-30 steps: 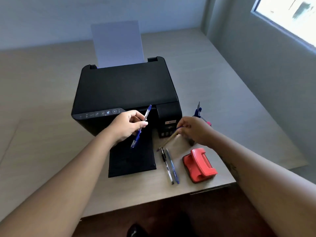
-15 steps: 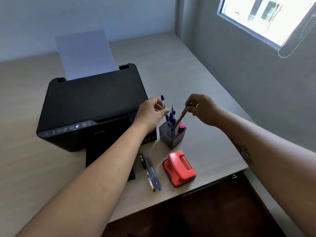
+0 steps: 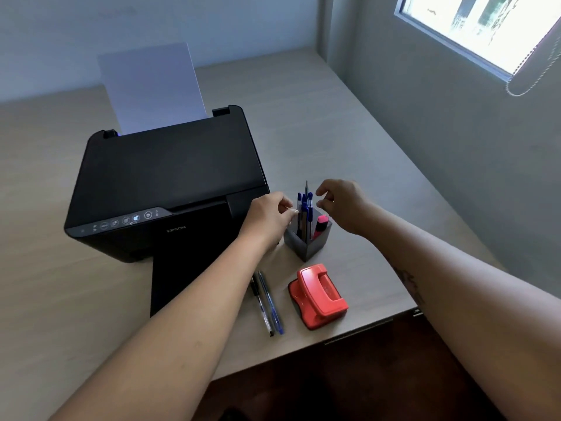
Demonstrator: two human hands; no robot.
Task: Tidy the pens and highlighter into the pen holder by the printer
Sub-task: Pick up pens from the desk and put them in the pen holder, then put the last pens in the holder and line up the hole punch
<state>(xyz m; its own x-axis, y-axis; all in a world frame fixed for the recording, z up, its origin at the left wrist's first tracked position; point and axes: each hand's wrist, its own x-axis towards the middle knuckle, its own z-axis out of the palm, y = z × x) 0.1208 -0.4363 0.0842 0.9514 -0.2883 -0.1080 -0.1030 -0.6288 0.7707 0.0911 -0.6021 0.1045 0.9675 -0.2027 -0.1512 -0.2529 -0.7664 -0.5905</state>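
A grey square pen holder (image 3: 306, 246) stands just right of the black printer (image 3: 170, 183). Several blue pens (image 3: 305, 209) and a pink highlighter (image 3: 321, 224) stand upright in it. My left hand (image 3: 268, 218) hovers at the holder's left rim, fingers curled loosely, holding nothing. My right hand (image 3: 343, 205) hangs over the holder's right side, fingers apart and empty. Two pens, one black (image 3: 261, 302) and one blue (image 3: 271, 302), lie side by side on the desk in front of the holder, partly under my left forearm.
A red hole punch (image 3: 320, 294) sits near the desk's front edge (image 3: 358, 328), right of the lying pens. The printer's black output tray (image 3: 179, 278) extends toward me. White paper (image 3: 151, 86) stands in the printer's rear feed. A wall and window are at right.
Both hands let go of what they held: the blue pen and the tan pencil now stand in the holder. The fingers have opened above it.
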